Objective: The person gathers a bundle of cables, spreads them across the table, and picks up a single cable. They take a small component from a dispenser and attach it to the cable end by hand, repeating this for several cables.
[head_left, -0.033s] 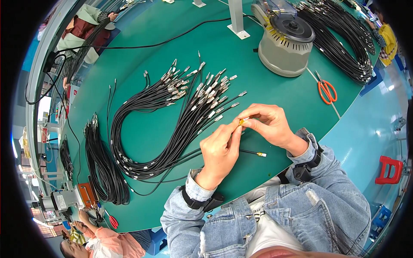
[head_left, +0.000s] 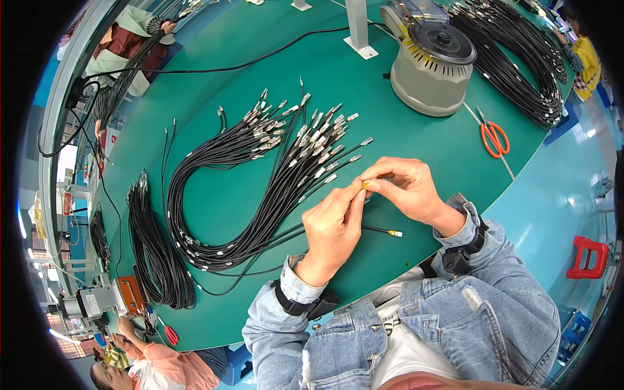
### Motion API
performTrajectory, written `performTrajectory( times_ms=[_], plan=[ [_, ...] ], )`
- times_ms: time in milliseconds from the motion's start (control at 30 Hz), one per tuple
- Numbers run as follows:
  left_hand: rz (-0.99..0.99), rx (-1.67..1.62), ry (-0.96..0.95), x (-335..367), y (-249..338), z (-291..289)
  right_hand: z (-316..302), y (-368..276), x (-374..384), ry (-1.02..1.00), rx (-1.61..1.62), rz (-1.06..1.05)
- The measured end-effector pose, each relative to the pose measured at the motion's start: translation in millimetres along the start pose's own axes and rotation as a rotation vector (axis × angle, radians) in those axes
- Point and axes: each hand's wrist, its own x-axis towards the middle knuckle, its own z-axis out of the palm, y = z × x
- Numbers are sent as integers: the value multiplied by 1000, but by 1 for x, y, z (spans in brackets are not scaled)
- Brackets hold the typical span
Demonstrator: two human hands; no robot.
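My left hand (head_left: 333, 227) and my right hand (head_left: 404, 190) meet over the near part of the green table, thumbs and forefingers pinched together. Between their fingertips shows a small piece of yellow tape (head_left: 366, 184); whatever it sits on is mostly hidden by the fingers. Just below the hands lies a black cable end (head_left: 395, 233) with a yellow band and a pale tip. To the left, a large curved bundle of black cables (head_left: 260, 221) with silvery connectors spreads over the table, some cables running behind my left hand.
A grey round tape dispenser (head_left: 432, 71) stands at the far right, with orange-handled scissors (head_left: 494, 138) nearer me. More cable bundles lie at left (head_left: 156, 247) and far right (head_left: 513, 58). A metal post (head_left: 357, 29) rises at the back. A co-worker (head_left: 162, 367) sits at lower left.
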Motion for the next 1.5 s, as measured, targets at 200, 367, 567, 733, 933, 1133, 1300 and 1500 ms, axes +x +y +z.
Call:
performTrajectory(
  times_ms=[200, 367, 567, 733, 933, 1133, 1300, 1500],
  plan=[
    [-22, -28, -2, -2, 0, 2, -2, 1, -1, -41, -61, -39],
    [-77, -57, -10, -3, 1, 0, -2, 0, 1, -41, -11, 11],
    [-88, -70, -13, -3, 3, 1, 0, -1, -1, -21, -116, -39],
    [-139, -114, -47, -4, -1, 4, 0, 2, -1, -36, -109, 17],
    [-159, 13, -211, -10, -9, -17, -26, -4, 0, -62, -69, 262],
    [-109, 360, -361, -60, -40, -69, -42, -17, -8, -385, -807, 146],
    [-127, 464, -363, -85, -47, -97, -6, -23, -17, -468, -785, 1],
    [-168, 539, -315, -100, -46, -120, 19, 1, -17, -831, -1036, -171]
  ],
)
